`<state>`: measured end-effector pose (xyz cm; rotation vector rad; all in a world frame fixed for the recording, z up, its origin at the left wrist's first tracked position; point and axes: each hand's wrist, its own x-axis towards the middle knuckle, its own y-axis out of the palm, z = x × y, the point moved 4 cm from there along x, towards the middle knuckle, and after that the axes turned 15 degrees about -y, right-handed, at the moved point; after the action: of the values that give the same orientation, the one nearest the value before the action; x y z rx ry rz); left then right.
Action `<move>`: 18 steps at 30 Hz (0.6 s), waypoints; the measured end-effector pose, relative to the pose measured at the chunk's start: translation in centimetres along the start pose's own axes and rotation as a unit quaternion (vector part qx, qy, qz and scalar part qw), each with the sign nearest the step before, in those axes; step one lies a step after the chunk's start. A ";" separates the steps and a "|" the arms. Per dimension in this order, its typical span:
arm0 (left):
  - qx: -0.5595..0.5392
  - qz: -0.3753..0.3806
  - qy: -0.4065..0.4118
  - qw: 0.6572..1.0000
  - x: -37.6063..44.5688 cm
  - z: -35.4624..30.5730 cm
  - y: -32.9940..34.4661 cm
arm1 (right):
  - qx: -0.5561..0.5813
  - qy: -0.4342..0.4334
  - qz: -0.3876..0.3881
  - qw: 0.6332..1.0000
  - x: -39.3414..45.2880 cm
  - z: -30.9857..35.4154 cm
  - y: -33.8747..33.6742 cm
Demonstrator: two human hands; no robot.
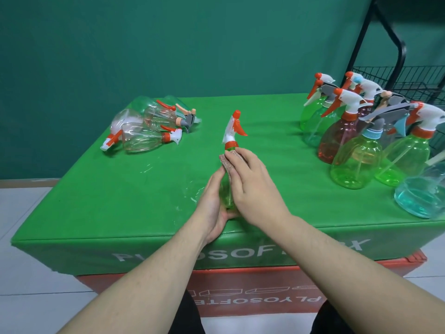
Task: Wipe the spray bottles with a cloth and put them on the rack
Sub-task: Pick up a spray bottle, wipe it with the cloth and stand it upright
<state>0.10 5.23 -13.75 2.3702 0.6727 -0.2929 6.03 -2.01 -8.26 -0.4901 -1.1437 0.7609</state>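
Note:
A green spray bottle (226, 194) with a white and orange trigger head stands tilted near the front middle of the green box top. My left hand (213, 208) cups its base and left side from below. My right hand (250, 184) presses a small pinkish cloth (227, 162) against the bottle's shoulder, fingers fairly straight over it. Much of the bottle body is hidden between my hands. A black wire rack (409, 80) stands at the far right behind the box.
Several clear spray bottles (147, 127) lie in a heap at the back left. Several upright green, red and blue bottles (356, 162) crowd the right side. The green box (96, 189) rests on a red box (240, 295); a green wall is behind.

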 end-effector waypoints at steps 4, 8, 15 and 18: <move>-0.003 0.005 -0.003 1.000 -0.6 -0.1 0.2 | 0.026 0.039 0.018 0.999 1.6 -0.4 0.0; 0.004 -0.005 -0.014 1.000 -0.6 -0.1 -0.1 | 0.108 0.137 0.011 0.985 2.3 -1.5 0.0; -0.050 -0.009 -0.002 0.999 -0.3 0.3 -0.6 | 0.107 0.082 -0.012 0.991 0.1 0.0 0.4; -0.064 -0.016 0.008 0.998 -0.2 0.3 -0.4 | 0.071 0.042 -0.003 0.997 -1.3 0.7 0.7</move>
<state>-0.32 5.23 -14.10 2.2436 0.7170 -0.2380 4.92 -2.58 -9.36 -0.3954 -1.0050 0.8027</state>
